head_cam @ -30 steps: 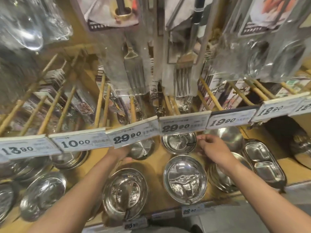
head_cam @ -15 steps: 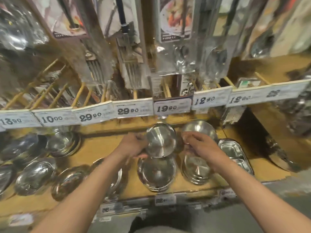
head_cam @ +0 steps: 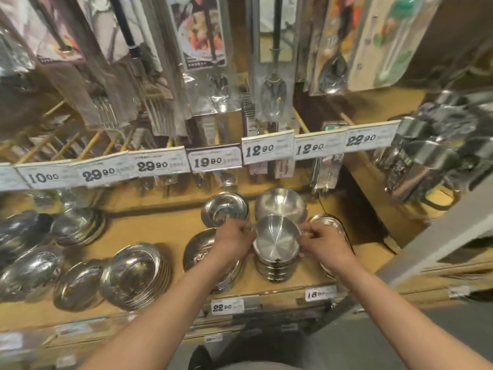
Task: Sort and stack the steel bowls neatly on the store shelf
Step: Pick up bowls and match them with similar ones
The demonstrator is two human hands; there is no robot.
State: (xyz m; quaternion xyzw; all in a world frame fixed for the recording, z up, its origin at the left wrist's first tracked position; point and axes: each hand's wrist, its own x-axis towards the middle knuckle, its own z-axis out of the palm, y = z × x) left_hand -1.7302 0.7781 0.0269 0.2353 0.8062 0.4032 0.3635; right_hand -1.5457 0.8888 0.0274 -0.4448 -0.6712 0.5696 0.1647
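Both hands grip one steel bowl (head_cam: 277, 237) by its rim: the left hand (head_cam: 234, 243) pinches the left edge with curled fingers, the right hand (head_cam: 324, 243) pinches the right edge. The bowl tilts toward the camera, sitting on top of a stack of bowls (head_cam: 274, 269) near the front of the wooden shelf (head_cam: 165, 231). Both forearms reach forward, converging on the stack.
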